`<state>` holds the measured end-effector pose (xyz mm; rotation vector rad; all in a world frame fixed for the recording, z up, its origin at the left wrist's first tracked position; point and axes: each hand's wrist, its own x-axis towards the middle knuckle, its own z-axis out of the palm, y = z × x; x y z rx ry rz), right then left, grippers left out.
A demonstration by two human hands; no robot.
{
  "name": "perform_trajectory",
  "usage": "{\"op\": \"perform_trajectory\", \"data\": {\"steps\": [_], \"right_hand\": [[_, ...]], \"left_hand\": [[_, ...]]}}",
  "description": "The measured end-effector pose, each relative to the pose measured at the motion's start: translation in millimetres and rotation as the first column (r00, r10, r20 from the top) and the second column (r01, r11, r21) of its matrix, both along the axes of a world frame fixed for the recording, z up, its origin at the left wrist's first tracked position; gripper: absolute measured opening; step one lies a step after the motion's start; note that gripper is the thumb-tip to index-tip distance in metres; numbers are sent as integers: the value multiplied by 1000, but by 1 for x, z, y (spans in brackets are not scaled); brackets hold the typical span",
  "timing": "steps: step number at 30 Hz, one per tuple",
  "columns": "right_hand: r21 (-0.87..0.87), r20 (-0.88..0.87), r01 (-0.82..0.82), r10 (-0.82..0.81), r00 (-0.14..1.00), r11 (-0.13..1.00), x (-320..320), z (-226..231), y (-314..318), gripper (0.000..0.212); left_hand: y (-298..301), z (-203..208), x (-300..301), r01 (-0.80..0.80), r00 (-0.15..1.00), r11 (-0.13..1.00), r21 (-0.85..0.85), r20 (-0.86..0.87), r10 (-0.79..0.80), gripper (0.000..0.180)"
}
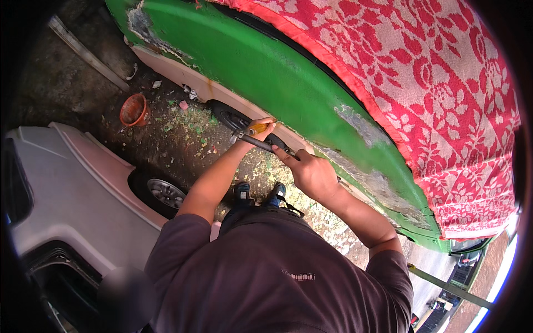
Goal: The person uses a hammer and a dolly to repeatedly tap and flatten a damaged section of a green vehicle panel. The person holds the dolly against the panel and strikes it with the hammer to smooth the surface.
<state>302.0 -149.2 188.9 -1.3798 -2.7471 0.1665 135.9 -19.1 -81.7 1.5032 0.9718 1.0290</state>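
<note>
My left hand [267, 131] is closed around the yellow handle [257, 129] of a chisel-like tool, close to the lower edge of a green vehicle body [266, 83]. The tool's working end is hidden by my fingers. In my right hand [315, 173] is a hammer [259, 142], gripped by its dark shaft. Its metal head lies beside the yellow handle; whether they touch, I cannot tell. Along the green panel, patches of paint are gone and rough grey filler [361, 125] shows.
A red-and-white floral cloth [400, 89] covers the vehicle's top. Paint flakes litter the ground [191, 139] around my feet. An orange bucket [134, 110] stands left of the vehicle, near a long metal strip [89, 53]. A grey-white car [72, 177] stands close on my left.
</note>
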Motion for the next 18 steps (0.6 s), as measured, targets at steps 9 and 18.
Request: {"op": "perform_trajectory", "data": {"steps": [9, 18], "right_hand": [[18, -30, 6, -6, 1000, 1000, -4, 1, 2, 64], [-70, -28, 103, -105, 994, 992, 16, -15, -2, 57]], "left_hand": [[4, 12, -1, -13, 997, 1000, -27, -79, 11, 22], [11, 40, 10, -25, 994, 999, 20, -110, 27, 25]]}}
